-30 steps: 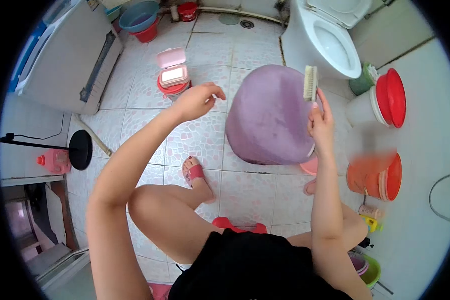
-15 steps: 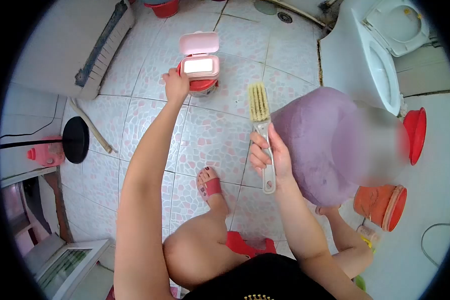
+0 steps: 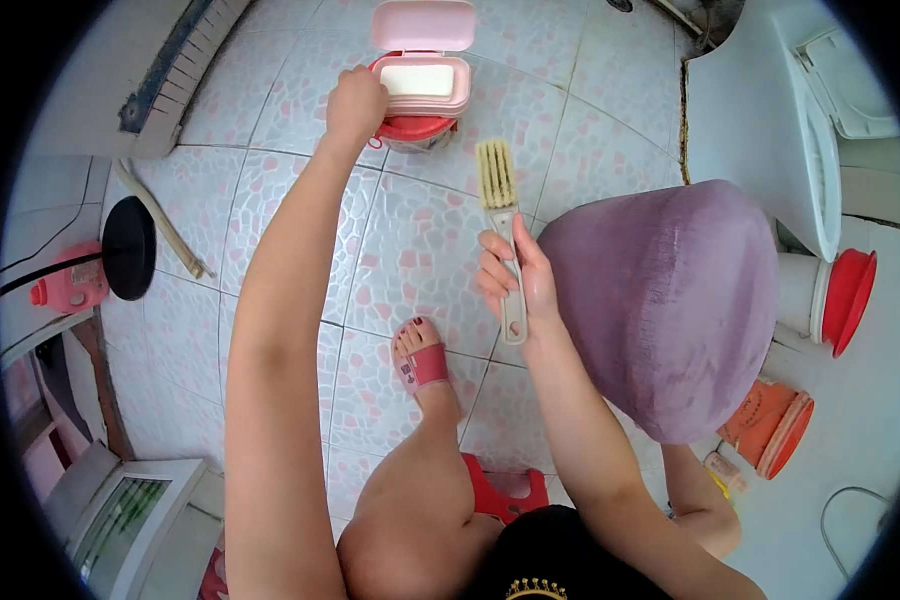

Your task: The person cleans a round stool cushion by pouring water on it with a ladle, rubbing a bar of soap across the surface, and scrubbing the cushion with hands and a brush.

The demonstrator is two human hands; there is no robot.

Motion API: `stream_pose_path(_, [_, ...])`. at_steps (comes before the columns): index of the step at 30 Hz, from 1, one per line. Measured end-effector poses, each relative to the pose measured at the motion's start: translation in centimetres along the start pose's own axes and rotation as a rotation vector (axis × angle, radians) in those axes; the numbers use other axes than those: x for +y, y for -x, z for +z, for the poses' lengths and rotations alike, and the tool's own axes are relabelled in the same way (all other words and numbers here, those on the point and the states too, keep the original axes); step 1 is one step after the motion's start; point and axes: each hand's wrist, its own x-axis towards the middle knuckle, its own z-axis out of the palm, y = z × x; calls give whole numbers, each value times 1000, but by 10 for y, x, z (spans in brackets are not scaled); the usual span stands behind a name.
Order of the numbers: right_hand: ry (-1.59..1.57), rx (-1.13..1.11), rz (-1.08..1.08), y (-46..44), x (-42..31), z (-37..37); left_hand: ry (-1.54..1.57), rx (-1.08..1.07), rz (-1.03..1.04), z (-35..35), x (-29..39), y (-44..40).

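Note:
A pink soap box point(image 3: 425, 103) with its lid flipped back stands on a red-lidded tub point(image 3: 420, 130). Inside it lies a white bar of soap point(image 3: 417, 81). My left hand point(image 3: 358, 105) is at the box's left edge, fingers curled over the rim beside the soap; the fingertips are partly hidden. My right hand point(image 3: 518, 270) is wrapped round the pale handle of a scrub brush point(image 3: 496, 178), held upright with its cream bristles facing me. Right beside that hand is a purple plush-covered seat point(image 3: 660, 300).
Pale patterned tiles point(image 3: 300, 215) cover the floor. A toilet point(image 3: 820, 130) stands at the upper right, with a red basin point(image 3: 850, 300) and an orange bucket point(image 3: 770, 425) below it. On the left are a pink jug point(image 3: 75, 277), a black disc point(image 3: 130, 248) and a hose point(image 3: 160, 220).
The view has shifted, and the soap box sits higher in it. My left hand stays at the box's left side, its fingers now further over the rim. The brush remains in my right hand.

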Motion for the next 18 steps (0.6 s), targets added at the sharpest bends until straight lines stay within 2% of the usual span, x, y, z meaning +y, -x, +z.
stream_pose_path(5, [28, -28, -18, 3, 2, -9, 99, -112, -69, -10, 7, 15])
stream_pose_path(9, [112, -13, -46, 42, 1, -23, 212, -126, -77, -33, 17, 88])
stream_pose_path(12, [187, 42, -60, 69, 8, -40, 314, -94, -117, -15, 9, 159])
stream_pose_path(15, [297, 184, -57, 81, 16, -52, 413, -254, -374, 11, 7, 209])
stream_pose_path(18, [581, 383, -9, 81, 28, -60, 310, -252, -488, 44, 0, 234])
